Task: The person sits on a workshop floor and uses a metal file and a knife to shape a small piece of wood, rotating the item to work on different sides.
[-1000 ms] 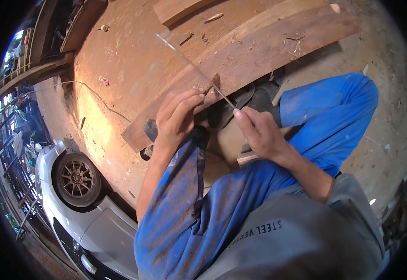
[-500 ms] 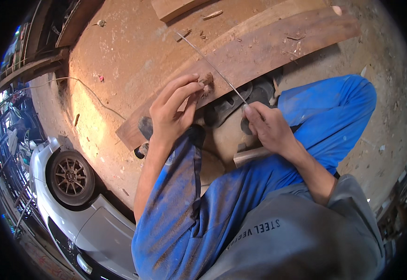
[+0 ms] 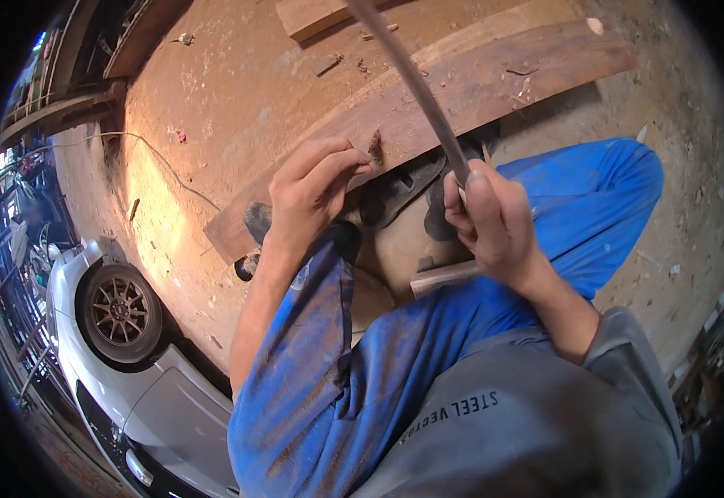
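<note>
Across the wooden plank (image 3: 507, 83), I slant a long blade (image 3: 416, 83) gripped in the right hand (image 3: 499, 220); the left hand (image 3: 308, 187) curls at a small brown chunk (image 3: 377, 143), whether holding it I cannot tell.

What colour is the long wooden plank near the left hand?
The long wooden plank is reddish brown, best seen in the head view.

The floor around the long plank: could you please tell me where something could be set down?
The barest floor lies between the cable, the plank and the far wood block, with small scraps; another lies right of the blue trousers. It's crowded at the plank's near edge, around the left hand and right hand.
</note>
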`<control>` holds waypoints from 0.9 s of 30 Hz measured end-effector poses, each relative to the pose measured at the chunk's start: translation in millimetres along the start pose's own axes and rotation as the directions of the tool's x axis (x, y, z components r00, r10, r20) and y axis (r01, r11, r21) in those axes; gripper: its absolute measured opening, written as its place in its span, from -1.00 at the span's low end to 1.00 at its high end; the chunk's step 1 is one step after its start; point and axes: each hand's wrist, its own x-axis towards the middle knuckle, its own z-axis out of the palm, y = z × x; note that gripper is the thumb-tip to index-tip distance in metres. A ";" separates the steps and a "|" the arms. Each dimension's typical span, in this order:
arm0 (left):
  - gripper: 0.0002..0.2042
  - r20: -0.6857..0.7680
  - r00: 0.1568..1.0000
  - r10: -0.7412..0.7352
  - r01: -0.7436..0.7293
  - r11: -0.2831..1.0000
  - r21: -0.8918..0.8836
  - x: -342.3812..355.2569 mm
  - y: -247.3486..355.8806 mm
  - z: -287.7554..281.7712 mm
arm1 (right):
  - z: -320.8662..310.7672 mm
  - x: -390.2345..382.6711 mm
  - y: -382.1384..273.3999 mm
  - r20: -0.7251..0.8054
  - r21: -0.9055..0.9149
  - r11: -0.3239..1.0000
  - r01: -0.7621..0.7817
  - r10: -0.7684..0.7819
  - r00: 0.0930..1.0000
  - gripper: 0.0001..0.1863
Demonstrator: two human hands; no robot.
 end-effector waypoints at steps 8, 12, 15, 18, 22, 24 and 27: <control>-0.78 0.020 1.000 0.016 -0.016 1.000 -0.015 -5.9 4.4 3.1 | 19.2 4.3 81.4 0.028 -0.325 0.946 -0.013 0.024 0.999 -0.57; -0.79 -0.004 1.000 -0.004 0.004 1.000 -0.021 -2.2 -0.5 1.2 | 26.7 -1.0 47.5 0.071 -0.120 0.993 0.009 -0.001 0.997 -0.61; -0.80 0.003 1.000 0.026 -0.026 1.000 -0.012 -1.5 -1.5 1.1 | 26.9 -6.1 11.7 0.083 0.027 1.000 -0.010 0.008 0.997 -0.62; -0.80 0.018 1.000 0.025 -0.025 1.000 -0.007 -2.5 -1.6 1.3 | 31.4 -5.4 46.9 -0.018 -0.102 0.985 0.138 -0.141 0.990 -0.61; -0.79 -0.008 1.000 0.012 -0.012 1.000 -0.013 -0.7 1.3 1.3 | 22.6 3.4 83.1 0.056 -0.370 0.927 0.065 -0.048 0.997 -0.59; -0.78 0.000 0.998 -0.058 0.058 0.998 0.003 -2.6 5.6 -0.9 | 26.7 1.5 58.6 0.032 -0.258 0.965 0.042 -0.035 0.999 -0.58; -0.77 0.002 1.000 0.008 -0.008 1.000 -0.006 -2.7 1.2 -0.6 | 30.9 2.2 28.7 -0.011 -0.110 0.989 0.095 -0.096 0.995 -0.58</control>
